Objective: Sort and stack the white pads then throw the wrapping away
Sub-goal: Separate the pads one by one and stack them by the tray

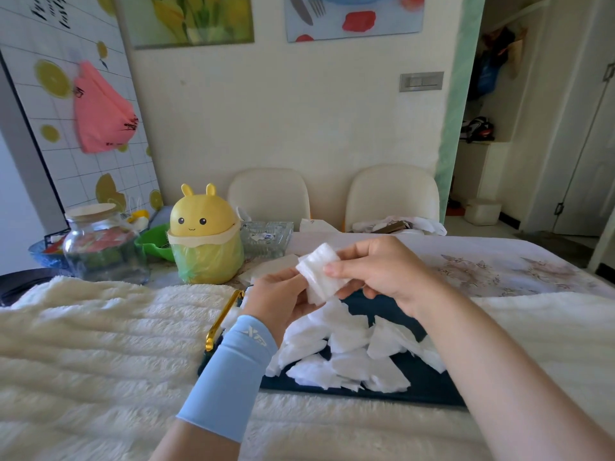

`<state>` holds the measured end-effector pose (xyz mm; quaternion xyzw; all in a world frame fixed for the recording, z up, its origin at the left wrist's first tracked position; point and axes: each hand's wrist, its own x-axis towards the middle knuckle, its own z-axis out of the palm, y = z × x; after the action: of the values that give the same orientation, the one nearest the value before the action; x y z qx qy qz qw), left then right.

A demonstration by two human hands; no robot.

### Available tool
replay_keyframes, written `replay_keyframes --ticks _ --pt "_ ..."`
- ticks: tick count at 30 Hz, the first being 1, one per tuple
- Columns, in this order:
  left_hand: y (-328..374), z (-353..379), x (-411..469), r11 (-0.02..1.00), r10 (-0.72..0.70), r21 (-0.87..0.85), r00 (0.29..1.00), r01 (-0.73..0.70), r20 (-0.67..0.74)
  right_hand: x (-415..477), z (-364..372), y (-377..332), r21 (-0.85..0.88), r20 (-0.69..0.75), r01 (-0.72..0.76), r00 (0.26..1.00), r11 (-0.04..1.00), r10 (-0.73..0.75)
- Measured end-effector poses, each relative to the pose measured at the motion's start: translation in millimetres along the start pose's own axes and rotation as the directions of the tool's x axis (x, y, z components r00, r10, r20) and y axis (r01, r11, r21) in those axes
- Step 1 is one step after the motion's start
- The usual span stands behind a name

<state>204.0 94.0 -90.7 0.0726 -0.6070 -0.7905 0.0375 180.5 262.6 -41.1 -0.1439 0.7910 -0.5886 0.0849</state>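
Yellow bunny-eared bin [204,234] on the desk [499,261] at left, left grip [283,301] curled round a small stack of white pads [321,274] held aloft, right grip [382,271] pinching that stack's right side, loose pads [346,351] heaped beneath on a dark blue mat [426,384]

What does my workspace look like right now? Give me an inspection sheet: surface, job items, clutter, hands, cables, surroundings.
Surface: fluffy cream blanket, with a dark blue mat lying on it.
Job's things: loose white pads heaped on the mat; a pad stack held above them; wrapping not identifiable.
Clutter: yellow bunny bin, glass jar, green bowl, glass dish; gold item at the mat's left edge.
Grippers: left hand holds the stack from below; right hand pinches it.
Cables: nothing seen.
Surroundings: cream chairs behind the table; pink bag hanging on the wall.
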Motion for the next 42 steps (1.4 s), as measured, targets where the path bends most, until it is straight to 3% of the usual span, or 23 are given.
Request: replay_keyframes --ticks 5,11,16,21,26,31,36,42 --pt "4.6 3.7 -5.1 0.995 -0.013 -0.099 0.998 0.020 0.067 4.1 7.3 4.8 -0.129 -0.140 0.006 0.990 0.992 -0.024" --pt "6.0 3.7 -5.7 0.991 -0.019 -0.133 0.995 0.031 0.095 6.9 7.0 6.4 -0.175 -0.170 -0.008 0.985 0.985 -0.022" --pt "3.8 4.5 -3.9 0.997 0.017 -0.076 0.995 -0.010 0.098 9.1 6.2 9.7 -0.213 -0.116 -0.026 0.993 0.977 0.001" --pt "-0.1 1.8 -2.3 0.989 0.098 0.097 0.982 -0.114 0.160 12.1 2.8 14.6 -0.098 -0.064 0.002 0.998 0.995 -0.008" --pt "0.0 -1.1 1.1 0.996 0.067 0.051 0.997 -0.069 0.047 12.2 -2.4 18.4 -0.049 0.009 0.064 0.998 0.997 -0.064" --pt "-0.6 -1.0 7.3 0.912 0.182 0.362 0.981 -0.191 0.059 11.9 -4.6 21.4 -0.068 0.107 0.075 0.992 0.995 -0.067" --pt "14.1 7.3 18.2 0.885 0.155 0.420 0.977 -0.202 0.143 20.3 -15.9 19.5 0.011 0.073 0.057 0.996 0.998 -0.058" --pt "48.7 21.3 67.9 0.776 0.103 0.598 0.976 -0.198 0.189 64.1 -39.0 -1.1 -0.212 0.099 -0.017 0.994 0.977 0.039"
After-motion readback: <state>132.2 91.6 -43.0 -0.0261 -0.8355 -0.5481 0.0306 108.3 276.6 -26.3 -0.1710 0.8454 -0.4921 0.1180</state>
